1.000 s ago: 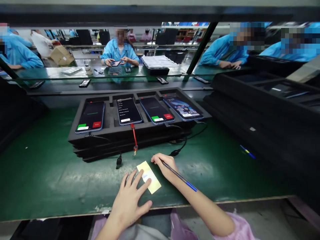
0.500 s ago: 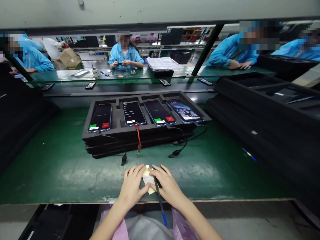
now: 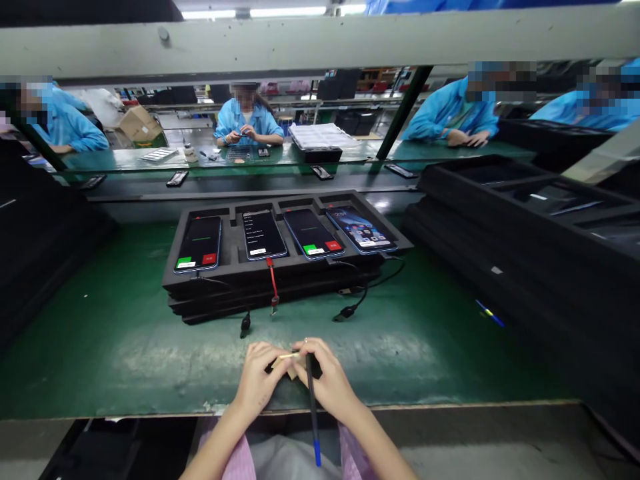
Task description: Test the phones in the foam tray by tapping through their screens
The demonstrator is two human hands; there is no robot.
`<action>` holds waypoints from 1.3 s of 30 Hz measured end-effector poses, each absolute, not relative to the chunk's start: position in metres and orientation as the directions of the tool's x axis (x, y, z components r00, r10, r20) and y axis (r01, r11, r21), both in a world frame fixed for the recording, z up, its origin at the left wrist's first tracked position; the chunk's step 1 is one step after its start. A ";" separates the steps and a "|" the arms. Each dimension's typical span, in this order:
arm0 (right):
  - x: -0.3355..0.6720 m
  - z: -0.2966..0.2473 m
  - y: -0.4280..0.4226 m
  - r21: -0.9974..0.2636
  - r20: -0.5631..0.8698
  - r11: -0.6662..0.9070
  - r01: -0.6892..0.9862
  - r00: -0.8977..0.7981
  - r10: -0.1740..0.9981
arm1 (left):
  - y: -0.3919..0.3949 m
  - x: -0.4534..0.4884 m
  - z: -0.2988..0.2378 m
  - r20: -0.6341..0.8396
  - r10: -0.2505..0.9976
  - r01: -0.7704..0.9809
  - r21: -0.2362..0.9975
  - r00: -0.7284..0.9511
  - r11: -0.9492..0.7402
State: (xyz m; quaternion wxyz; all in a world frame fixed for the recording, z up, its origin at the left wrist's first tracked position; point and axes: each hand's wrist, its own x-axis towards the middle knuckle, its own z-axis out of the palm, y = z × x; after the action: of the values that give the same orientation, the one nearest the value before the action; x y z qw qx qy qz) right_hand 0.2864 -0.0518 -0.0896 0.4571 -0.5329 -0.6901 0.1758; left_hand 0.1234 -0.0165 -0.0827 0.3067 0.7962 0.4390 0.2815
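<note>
Fingertips of both hands meet over the near edge of the green-matted bench (image 3: 100,333). The left hand (image 3: 257,381) and the right hand (image 3: 327,380) each pinch a small pale-yellow paper slip (image 3: 289,359), so both grips are closed on it, and it is held edge-on between them just above the mat. The right hand also has a thin black pen with a blue end (image 3: 312,413) tucked between its fingers, with the blue end pointing back toward the lap.

Beyond the hands sits a black foam tray (image 3: 227,270) on a short stack of similar trays. It carries four lit smartphones (image 3: 263,235) side by side, each in its own recess. A red cable (image 3: 271,280) and black cables (image 3: 350,308) hang from the tray's front onto the mat. A tall stack of black trays (image 3: 525,253) stands well apart on the right. People in blue coats (image 3: 247,123) work at the far benches.
</note>
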 end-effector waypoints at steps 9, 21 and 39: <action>0.284 -0.067 -0.045 -0.658 0.564 0.508 0.556 -0.084 0.822 | -0.014 0.121 -0.080 0.188 0.898 0.466 0.802 0.397 -0.374; 0.275 -0.046 -0.034 -0.568 0.658 0.646 0.510 -0.189 0.729 | -0.010 0.110 -0.076 0.181 0.904 0.302 0.902 0.388 -0.310; 0.275 0.087 0.140 -0.653 0.185 0.258 0.712 -0.180 0.966 | -0.010 0.105 -0.098 0.272 0.891 0.207 0.909 0.364 -0.362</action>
State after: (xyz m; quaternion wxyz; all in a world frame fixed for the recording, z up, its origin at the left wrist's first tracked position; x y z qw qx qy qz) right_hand 0.2747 0.1405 0.0870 0.2933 -0.5694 -0.7367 0.2168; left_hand 0.1045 -0.0097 -0.0977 0.4139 0.7145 0.3840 0.4131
